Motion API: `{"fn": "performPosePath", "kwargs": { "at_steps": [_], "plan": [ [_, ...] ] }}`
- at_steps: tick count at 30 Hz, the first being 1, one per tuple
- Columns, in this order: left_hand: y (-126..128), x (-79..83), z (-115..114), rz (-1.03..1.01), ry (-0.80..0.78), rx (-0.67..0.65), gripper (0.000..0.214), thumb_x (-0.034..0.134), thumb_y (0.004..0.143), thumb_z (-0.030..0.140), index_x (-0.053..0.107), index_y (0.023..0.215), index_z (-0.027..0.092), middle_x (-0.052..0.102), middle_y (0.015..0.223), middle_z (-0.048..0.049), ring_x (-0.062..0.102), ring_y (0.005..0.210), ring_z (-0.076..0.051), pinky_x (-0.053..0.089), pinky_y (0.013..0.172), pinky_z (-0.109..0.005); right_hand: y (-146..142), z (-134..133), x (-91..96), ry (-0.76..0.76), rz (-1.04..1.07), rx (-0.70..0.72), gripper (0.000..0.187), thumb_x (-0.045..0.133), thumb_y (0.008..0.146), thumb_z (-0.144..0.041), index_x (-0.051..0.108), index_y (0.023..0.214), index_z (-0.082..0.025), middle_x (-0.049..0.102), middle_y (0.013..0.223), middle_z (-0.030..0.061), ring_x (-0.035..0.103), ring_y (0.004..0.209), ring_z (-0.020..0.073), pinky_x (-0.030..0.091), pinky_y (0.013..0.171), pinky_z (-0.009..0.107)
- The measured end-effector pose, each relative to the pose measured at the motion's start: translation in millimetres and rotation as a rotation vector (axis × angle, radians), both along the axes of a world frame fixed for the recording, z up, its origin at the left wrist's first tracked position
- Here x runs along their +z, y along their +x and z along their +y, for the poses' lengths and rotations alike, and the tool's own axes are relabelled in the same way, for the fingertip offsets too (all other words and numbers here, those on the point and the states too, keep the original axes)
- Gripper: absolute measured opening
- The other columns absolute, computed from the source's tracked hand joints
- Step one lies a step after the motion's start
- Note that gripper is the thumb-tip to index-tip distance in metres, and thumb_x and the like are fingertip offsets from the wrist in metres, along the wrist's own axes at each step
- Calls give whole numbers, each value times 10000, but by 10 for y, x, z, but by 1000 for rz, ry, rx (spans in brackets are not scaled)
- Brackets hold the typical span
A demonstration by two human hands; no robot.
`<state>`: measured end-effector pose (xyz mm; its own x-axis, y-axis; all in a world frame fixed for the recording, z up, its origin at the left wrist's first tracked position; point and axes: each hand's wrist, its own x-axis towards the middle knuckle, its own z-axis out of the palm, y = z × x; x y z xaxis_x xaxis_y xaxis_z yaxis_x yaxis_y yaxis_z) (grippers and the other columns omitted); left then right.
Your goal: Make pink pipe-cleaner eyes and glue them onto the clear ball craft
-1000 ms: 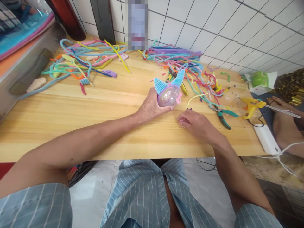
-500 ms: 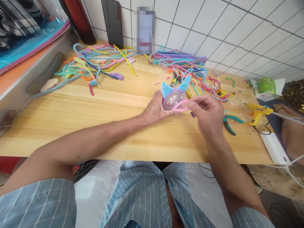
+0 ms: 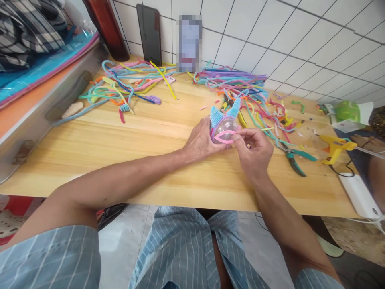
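My left hand (image 3: 200, 138) is wrapped round the left side of a clear, glittery ball (image 3: 225, 125) with a purple rim. Two blue ears (image 3: 234, 107) made of pipe cleaner stand up from its top. Between thumb and fingers, my right hand (image 3: 255, 150) pinches the right end of a pink pipe cleaner (image 3: 224, 139) bent into a pointed loop. That loop lies across the lower front of the ball; whether it is fixed there I cannot tell. The fingertips of the left hand are hidden behind the ball.
Bundles of coloured pipe cleaners (image 3: 231, 76) lie along the tiled wall, with a second heap (image 3: 120, 86) to the left. Green-handled pliers (image 3: 296, 158), a yellow glue gun (image 3: 335, 148) and a white power strip (image 3: 357, 194) are at the right. Two phones lean on the wall, one being a dark phone (image 3: 149, 34).
The right hand has moved left and brought the pink loop in over the front of the ball. The left hand still holds the ball. The whole view has shifted slightly.
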<state>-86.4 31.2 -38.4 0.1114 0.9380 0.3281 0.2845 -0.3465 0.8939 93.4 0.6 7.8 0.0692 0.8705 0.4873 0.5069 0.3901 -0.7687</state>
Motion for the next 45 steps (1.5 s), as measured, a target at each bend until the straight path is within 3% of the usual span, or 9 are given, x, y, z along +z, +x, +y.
{"fn": "performPosePath", "kwargs": {
  "at_steps": [6, 10, 17, 23, 27, 30, 33, 41, 45],
  "plan": [
    [-28, -53, 40, 137, 92, -39, 818, 934, 821, 704, 660, 1408, 203, 734, 1408, -170, 679, 1345, -391, 567, 1155, -561, 51, 44, -76, 103, -74, -35, 71, 766, 917, -329, 775, 906, -260, 835, 864, -2, 688, 661, 158, 589, 648, 319],
    [-65, -78, 70, 105, 86, -103, 941, 964, 770, 691, 622, 1494, 195, 674, 1523, -201, 626, 1438, -429, 509, 1232, -618, 86, 58, -60, 133, -111, -44, 70, 779, 917, -328, 776, 890, -264, 837, 846, -4, 676, 627, 150, 579, 618, 307],
    [-184, 19, 16, -19, 84, -304, 784, 771, 1000, 672, 552, 1589, 203, 585, 1670, -187, 535, 1580, -397, 415, 1360, -568, 134, 58, -63, 159, -190, -32, 84, 763, 947, -342, 765, 896, -275, 802, 804, -5, 691, 659, 176, 611, 670, 339],
    [-254, -13, 85, -66, 47, -387, 753, 677, 1060, 721, 550, 1590, 202, 586, 1658, -171, 516, 1585, -390, 390, 1383, -562, 173, 39, -94, 92, -136, 14, 75, 780, 953, -340, 772, 977, -270, 781, 830, -11, 699, 702, 173, 599, 690, 337],
    [-282, -60, 82, -113, -63, -385, 788, 746, 1022, 720, 539, 1584, 207, 589, 1643, -160, 528, 1567, -377, 398, 1386, -562, 211, 85, -205, -16, 0, -37, 368, 850, 923, -495, 725, 1189, -275, 777, 1022, 20, 730, 877, 203, 608, 749, 357],
    [-322, -114, 71, -167, -138, -399, 804, 788, 1015, 674, 496, 1626, 241, 590, 1649, -139, 505, 1605, -362, 369, 1411, -570, 177, 132, -347, -61, 107, -78, 675, 870, 887, -650, 634, 1412, -299, 722, 1434, 116, 722, 1250, 292, 641, 988, 465],
    [-371, -145, 77, -155, -141, -407, 827, 808, 999, 673, 491, 1632, 245, 600, 1633, -140, 510, 1602, -365, 381, 1402, -569, 92, 157, -468, -201, 239, -29, 886, 850, 863, -748, 538, 1561, -299, 579, 1669, 179, 627, 1490, 367, 585, 1185, 580],
    [-394, -36, 50, -121, -171, -385, 943, 775, 1002, 715, 363, 1737, 291, 587, 1673, -146, 504, 1621, -362, 343, 1434, -582, -81, 132, -526, -451, 581, 177, 1305, 922, 723, -838, 375, 1766, -275, 453, 1831, 200, 487, 1695, 403, 457, 1384, 598],
    [-397, -7, 33, -104, -175, -363, 952, 772, 994, 734, 378, 1731, 280, 569, 1710, -164, 512, 1627, -367, 386, 1410, -564, -122, 117, -509, -479, 655, 241, 1289, 952, 734, -779, 399, 1769, -245, 507, 1814, 186, 493, 1699, 393, 408, 1421, 578]
  ]
}}
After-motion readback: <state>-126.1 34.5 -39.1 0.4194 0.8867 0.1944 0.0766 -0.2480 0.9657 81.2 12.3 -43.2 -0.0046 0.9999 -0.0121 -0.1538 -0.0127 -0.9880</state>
